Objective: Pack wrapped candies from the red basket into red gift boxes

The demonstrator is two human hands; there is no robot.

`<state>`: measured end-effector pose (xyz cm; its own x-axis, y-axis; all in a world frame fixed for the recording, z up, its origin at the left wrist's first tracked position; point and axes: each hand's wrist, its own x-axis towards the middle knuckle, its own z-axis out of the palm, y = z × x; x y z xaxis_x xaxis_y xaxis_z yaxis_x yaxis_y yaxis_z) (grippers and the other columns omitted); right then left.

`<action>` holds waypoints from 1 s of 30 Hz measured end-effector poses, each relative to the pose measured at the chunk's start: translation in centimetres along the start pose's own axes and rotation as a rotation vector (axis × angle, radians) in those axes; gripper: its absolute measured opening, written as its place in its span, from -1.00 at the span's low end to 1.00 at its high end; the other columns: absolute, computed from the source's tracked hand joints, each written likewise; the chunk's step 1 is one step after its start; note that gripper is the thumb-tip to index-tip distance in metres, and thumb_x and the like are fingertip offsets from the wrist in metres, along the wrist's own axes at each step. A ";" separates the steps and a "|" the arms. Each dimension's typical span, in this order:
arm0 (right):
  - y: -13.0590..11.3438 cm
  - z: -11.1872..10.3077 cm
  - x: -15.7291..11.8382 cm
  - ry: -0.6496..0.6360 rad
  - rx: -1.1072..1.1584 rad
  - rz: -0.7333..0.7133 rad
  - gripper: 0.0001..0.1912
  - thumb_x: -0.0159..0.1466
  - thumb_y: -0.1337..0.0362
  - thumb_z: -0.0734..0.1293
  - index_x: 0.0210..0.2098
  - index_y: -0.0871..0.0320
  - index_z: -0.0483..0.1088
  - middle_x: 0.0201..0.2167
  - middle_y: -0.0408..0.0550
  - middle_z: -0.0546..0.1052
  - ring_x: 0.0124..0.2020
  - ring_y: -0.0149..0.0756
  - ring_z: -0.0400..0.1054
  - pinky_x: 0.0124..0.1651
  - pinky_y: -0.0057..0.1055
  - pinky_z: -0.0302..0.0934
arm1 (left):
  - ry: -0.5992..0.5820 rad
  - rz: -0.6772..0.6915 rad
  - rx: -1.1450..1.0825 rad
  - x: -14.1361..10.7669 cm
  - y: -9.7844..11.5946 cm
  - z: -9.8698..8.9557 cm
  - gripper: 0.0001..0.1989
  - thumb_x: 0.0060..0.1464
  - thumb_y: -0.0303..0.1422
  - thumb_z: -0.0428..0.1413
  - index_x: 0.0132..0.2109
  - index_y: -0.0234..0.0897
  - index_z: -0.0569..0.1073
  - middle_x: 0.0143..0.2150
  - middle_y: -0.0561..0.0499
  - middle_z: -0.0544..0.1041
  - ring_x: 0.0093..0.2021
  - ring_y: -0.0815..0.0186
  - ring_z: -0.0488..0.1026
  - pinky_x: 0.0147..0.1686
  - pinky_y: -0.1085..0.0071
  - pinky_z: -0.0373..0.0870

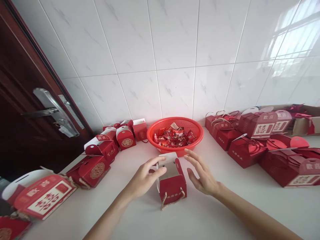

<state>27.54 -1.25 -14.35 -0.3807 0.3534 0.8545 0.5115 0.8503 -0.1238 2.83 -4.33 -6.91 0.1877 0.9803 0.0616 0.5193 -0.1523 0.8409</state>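
A small red gift box [173, 187] stands upright on the white table, its top flaps raised and its white inside showing. A twisted rope handle [172, 202] hangs at its near side. My left hand [147, 175] is at the box's left edge, fingers apart, with the fingertips over or against the left flap; whether they touch I cannot tell. To the right of the box, my right hand [203, 173] hovers with spread fingers and nothing in it. Just behind the box sits a red plastic basket [152, 138] holding many wrapped candies [175, 136].
Red gift boxes [126, 138] line the left side, near a dark wooden door [15, 100] with a metal handle [56, 111]. More red boxes [285, 166] with cord handles crowd the right. A cardboard carton [302, 126] lies at the far right, against the tiled wall [175, 40].
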 end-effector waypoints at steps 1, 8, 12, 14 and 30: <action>0.4 0.0 0.0 0.011 -0.005 0.043 -0.44 0.36 0.47 0.17 0.33 0.11 0.10 0.24 0.25 0.35 0.22 -0.09 0.33 0.09 -0.14 0.37 | -0.024 0.027 0.011 0.1 0.4 -0.3 -0.53 0.15 -0.05 0.12 0.13 -0.11 0.53 0.20 -0.07 0.51 0.16 0.06 0.46 0.07 0.29 0.44; 3.1 1.5 -1.3 0.048 0.067 0.288 -0.70 0.37 0.41 0.16 0.07 0.09 0.28 -0.08 0.09 0.51 -0.05 -0.17 0.46 -0.03 -0.22 0.40 | -0.075 0.224 0.255 6.9 3.5 -1.9 -0.58 0.20 -0.06 0.04 0.03 -0.17 0.58 0.13 -0.06 0.57 0.17 0.10 0.46 0.14 0.31 0.35; 3.6 2.4 -2.1 0.044 0.101 0.420 -0.75 0.30 0.44 0.15 -0.06 0.09 0.29 -0.25 -0.02 0.49 -0.23 -0.24 0.45 -0.16 -0.30 0.39 | -0.353 0.117 0.485 14.2 3.2 -0.8 -0.67 -0.06 -0.20 0.21 -0.12 -0.15 0.65 0.03 -0.07 0.64 0.03 0.07 0.53 0.01 0.36 0.39; 3.6 2.5 -2.2 0.038 0.110 0.432 -0.72 0.27 0.45 0.15 -0.06 0.08 0.30 -0.25 -0.03 0.49 -0.24 -0.25 0.45 -0.16 -0.31 0.38 | -0.418 0.065 0.539 17.2 2.7 0.2 -0.70 -0.29 -0.27 0.31 -0.27 -0.15 0.66 -0.13 -0.08 0.68 -0.13 0.06 0.58 -0.14 0.36 0.44; 3.8 1.2 -0.6 0.185 0.227 0.438 -0.75 0.28 0.47 0.14 -0.21 0.09 0.38 -0.31 -0.06 0.51 -0.40 -0.34 0.38 -0.30 -0.40 0.32 | -0.484 0.038 0.494 20.9 0.8 3.9 -0.81 -0.38 -0.52 0.19 -0.47 -0.23 0.57 -0.56 0.03 0.49 -0.45 0.13 0.48 -0.35 0.29 0.39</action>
<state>28.78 2.23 -15.95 -0.0161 0.6376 0.7702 0.4045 0.7086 -0.5782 10.39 15.56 -7.03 0.5046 0.8243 -0.2566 0.8022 -0.3378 0.4923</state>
